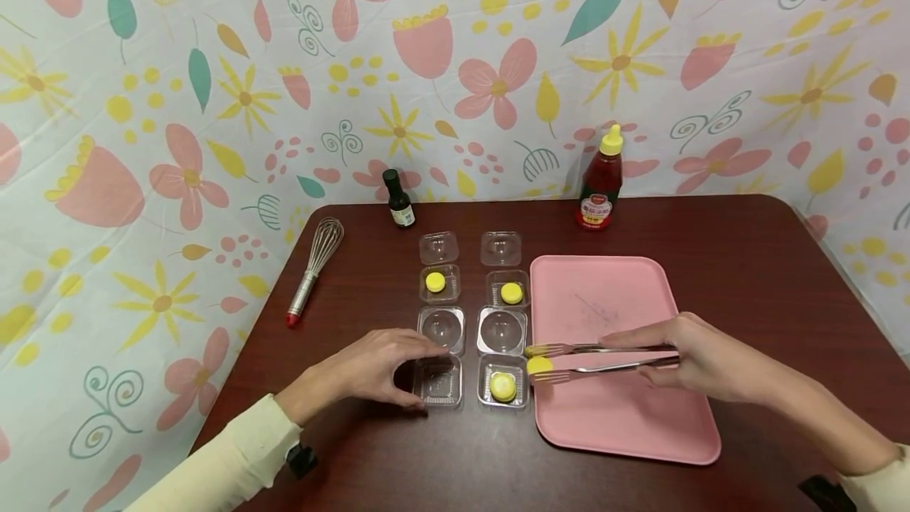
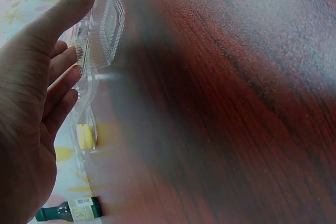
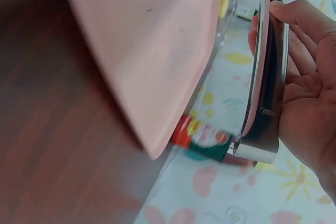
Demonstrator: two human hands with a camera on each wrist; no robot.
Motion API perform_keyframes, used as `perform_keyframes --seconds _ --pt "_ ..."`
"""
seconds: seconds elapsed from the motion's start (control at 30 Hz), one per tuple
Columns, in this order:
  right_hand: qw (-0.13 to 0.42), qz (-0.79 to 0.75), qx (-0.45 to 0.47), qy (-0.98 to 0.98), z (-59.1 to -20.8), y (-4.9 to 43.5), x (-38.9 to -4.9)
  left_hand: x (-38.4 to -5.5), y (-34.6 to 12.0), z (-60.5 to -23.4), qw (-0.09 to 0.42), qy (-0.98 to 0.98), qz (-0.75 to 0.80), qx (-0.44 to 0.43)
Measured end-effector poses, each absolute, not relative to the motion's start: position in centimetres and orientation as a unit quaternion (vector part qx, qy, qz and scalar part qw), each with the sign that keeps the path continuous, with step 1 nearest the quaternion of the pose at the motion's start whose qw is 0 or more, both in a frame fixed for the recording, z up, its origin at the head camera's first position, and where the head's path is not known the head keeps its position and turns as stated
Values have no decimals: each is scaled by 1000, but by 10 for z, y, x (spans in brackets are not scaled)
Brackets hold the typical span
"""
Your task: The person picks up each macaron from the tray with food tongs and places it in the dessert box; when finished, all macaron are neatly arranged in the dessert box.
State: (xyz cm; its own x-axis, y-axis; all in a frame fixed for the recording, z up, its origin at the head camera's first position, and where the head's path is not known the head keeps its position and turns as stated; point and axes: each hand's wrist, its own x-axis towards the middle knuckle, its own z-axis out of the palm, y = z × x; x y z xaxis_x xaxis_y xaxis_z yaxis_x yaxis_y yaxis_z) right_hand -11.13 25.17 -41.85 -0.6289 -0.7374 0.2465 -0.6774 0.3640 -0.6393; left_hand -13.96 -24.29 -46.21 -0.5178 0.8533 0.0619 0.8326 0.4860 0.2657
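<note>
My right hand [image 1: 700, 358] holds metal tongs [image 1: 626, 367] with fork-like tips. Between those tips is a yellow macaron [image 1: 539, 365], over the left rim of the pink tray [image 1: 626, 425]. My left hand [image 1: 377, 366] is beside a clear plastic box [image 1: 439, 382] with nothing inside, its lid folded back. In the left wrist view, the thumb lies along the rim of this box [image 2: 107, 30] and the other fingers are loosely bent beside it. Another clear box to its right holds a macaron [image 1: 502, 387]. The right wrist view shows the tongs [image 3: 268, 77] in the palm.
Two more open boxes stand farther back, holding macarons [image 1: 435, 282]. A whisk [image 1: 313, 271] lies at the left, and a small dark bottle [image 1: 400, 200] stands at the back. A red sauce bottle [image 1: 600, 180] stands behind the tray, near the patterned backdrop [image 1: 455, 62].
</note>
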Motion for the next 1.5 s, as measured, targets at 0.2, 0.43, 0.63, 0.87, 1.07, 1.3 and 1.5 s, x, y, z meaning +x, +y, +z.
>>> perform_keyframes --seconds 0.2,0.43,0.63,0.87,1.07,1.3,1.5 --pt "68 -364 -437 820 -406 220 -122 -139 -242 -462 45 863 135 485" --pt "100 -348 -440 822 -409 178 -131 -140 -241 -460 57 867 135 476" --pt "96 -323 -450 827 -415 148 -138 -140 -240 -460 64 871 125 470" --pt "106 -335 -471 809 -420 124 -145 -140 -238 -459 63 872 120 471" --pt "116 -332 -484 801 -429 110 -150 -141 -238 -459 63 870 126 473" --pt "128 -317 -479 808 -435 102 -153 -141 -238 -459 57 869 123 477" --pt "128 -312 -479 810 -430 103 -153 -141 -239 -460 64 871 118 472"
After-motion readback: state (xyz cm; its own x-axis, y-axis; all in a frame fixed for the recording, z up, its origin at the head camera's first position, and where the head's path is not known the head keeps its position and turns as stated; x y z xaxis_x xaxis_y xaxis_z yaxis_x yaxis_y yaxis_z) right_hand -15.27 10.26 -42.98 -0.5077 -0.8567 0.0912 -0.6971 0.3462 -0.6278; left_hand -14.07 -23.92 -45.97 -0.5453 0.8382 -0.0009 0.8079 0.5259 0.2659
